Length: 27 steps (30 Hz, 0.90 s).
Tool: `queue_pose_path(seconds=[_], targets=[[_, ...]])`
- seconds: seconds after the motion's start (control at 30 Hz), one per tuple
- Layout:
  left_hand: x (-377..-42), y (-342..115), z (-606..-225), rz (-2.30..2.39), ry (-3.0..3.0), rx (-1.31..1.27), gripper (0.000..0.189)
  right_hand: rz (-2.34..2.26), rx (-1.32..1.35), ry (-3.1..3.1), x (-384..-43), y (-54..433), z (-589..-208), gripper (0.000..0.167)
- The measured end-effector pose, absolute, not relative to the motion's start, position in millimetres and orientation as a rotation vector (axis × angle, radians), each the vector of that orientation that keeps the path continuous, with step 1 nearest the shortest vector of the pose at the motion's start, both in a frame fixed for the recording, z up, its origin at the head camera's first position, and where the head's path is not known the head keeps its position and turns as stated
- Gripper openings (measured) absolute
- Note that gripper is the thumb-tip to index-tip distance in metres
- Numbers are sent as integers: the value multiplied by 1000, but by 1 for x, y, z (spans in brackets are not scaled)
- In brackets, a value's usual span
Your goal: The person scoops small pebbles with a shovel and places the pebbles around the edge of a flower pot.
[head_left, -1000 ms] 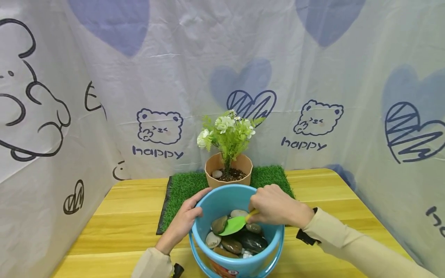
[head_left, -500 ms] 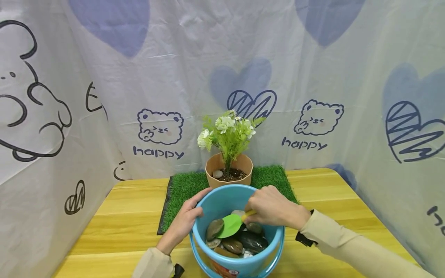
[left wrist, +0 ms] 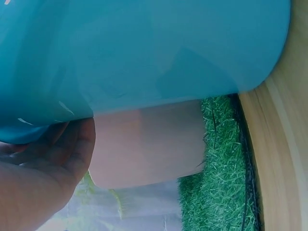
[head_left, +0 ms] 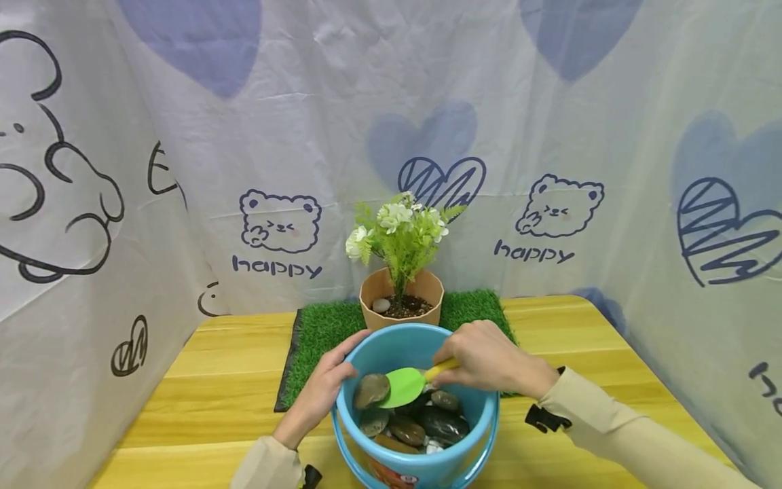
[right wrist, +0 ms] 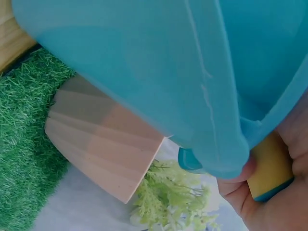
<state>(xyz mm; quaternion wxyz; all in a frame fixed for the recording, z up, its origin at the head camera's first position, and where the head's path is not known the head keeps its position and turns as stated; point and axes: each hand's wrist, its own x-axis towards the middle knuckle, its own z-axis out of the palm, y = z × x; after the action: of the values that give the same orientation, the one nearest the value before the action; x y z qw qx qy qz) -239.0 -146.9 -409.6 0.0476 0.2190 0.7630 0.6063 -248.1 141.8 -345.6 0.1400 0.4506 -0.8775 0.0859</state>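
Observation:
A light-blue bucket [head_left: 400, 348] stands at the table's front, with wet stones inside. My left hand [head_left: 324, 384] holds its left rim, thumb over the edge and fingers outside; the left wrist view shows those fingers against the outer wall. With its fingers curled round the yellow handle, my right hand [head_left: 485, 360] grips a small toy shovel [head_left: 404, 388] over the bucket. Its green blade points left and overlaps the edge of a brown-grey stone [head_left: 371, 390] by the left inner wall. In the right wrist view the yellow handle [right wrist: 272, 166] lies in the palm.
Behind the bucket, a tan flowerpot [head_left: 400, 319] with a white-flowered plant [head_left: 400, 238] stands on a green turf mat [head_left: 324, 326]. One pale pebble [head_left: 381, 305] lies on its soil. Wooden tabletop [head_left: 214, 380] extends to both sides. A printed cloth [head_left: 342, 136] hangs behind.
The shovel blade has risen slightly and turned, and the brown-grey stone has shifted left and up against the bucket's inner wall. My left hand stays on the rim.

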Motion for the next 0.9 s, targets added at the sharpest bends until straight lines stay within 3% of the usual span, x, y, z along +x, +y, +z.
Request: queue_pose_path(seconds=[0.2,0.9], targets=[[-240,-150,-410,1816,2329,736,54,296,1278,-2517,-250,147,-348,18],[-239,-150,-409,1810,2308,745,50,393,1159,-2508,-246,157,-356,27]])
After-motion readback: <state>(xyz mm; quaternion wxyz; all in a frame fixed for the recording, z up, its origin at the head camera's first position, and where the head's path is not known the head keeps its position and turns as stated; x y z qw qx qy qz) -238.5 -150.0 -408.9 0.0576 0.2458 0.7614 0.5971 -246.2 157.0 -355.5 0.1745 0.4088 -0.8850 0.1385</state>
